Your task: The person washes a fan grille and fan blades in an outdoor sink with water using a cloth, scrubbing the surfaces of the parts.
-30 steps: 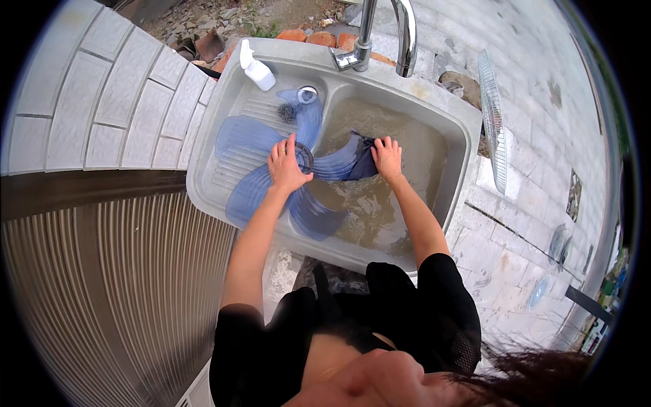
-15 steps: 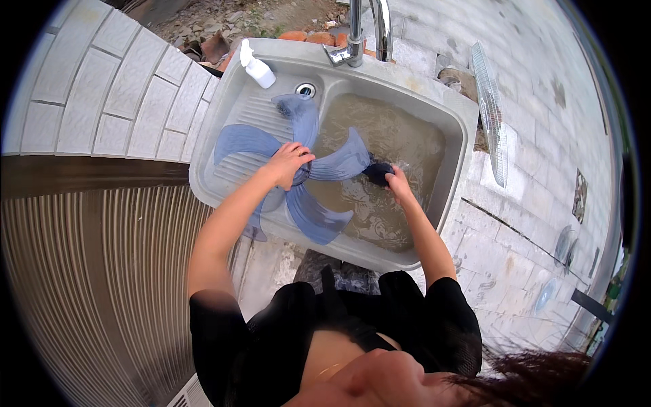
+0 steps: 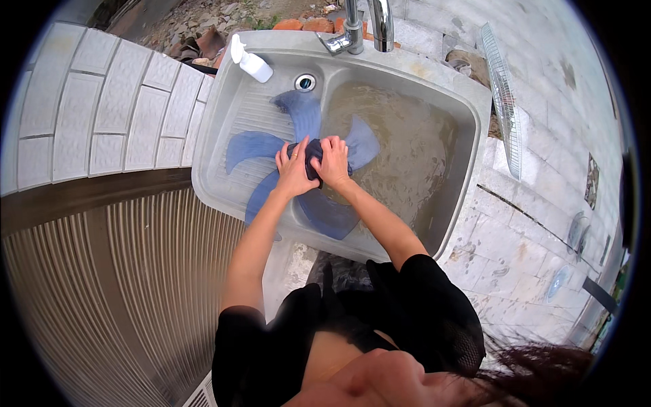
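A blue translucent fan blade wheel point(image 3: 256, 150) with several curved blades lies across the sink's ribbed side and the edge of the water basin. Over its hub is a dark wet cloth point(image 3: 313, 157). My left hand point(image 3: 296, 171) presses on the cloth from the left, fingers curled round it. Close beside it, my right hand point(image 3: 332, 163) is closed on the cloth's right part. The hub itself is hidden beneath the cloth and my hands.
The grey sink point(image 3: 203, 146) holds murky water point(image 3: 407, 149) on its right. A white spray bottle point(image 3: 252, 66) stands at the back left, near a drain point(image 3: 305, 82). A chrome faucet point(image 3: 351, 37) rises behind. One wire fan guard point(image 3: 503, 102) lies on the tiles at right.
My right hand has brought the dark cloth out of the basin water, leftward onto the hub. My left hand now holds the cloth too. The fan blade wheel has turned slightly.
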Available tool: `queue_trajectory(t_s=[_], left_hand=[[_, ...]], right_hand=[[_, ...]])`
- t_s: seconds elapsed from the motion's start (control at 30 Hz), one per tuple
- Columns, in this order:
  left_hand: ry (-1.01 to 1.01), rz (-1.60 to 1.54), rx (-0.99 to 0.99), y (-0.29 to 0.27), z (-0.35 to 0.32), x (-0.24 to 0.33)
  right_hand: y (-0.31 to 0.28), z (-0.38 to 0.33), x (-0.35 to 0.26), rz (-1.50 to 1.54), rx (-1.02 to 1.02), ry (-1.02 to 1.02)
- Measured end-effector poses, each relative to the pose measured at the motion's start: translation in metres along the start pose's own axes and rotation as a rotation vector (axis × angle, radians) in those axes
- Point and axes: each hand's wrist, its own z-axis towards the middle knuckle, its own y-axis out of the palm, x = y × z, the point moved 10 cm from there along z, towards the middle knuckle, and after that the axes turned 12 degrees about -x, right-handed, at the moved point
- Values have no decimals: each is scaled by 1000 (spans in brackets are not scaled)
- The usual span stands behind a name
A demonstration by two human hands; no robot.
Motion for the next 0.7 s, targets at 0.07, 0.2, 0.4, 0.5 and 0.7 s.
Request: queue_trajectory(t_s=[0.07, 0.2, 0.4, 0.5, 0.7], left_hand=[[1, 9, 16, 0, -1, 2], [14, 75, 53, -1, -3, 15], [-3, 108, 126, 4, -1, 6], [-69, -1, 134, 0, 2, 1], [-369, 154, -166, -5, 0, -30]], right_hand=[[-6, 7, 10, -76, 22, -31], [-24, 4, 124, -66, 169, 252], [-60, 12, 164, -247, 327, 325], [-87, -4, 207, -420, 174, 370], [-76, -58, 212, -552, -306, 538]])
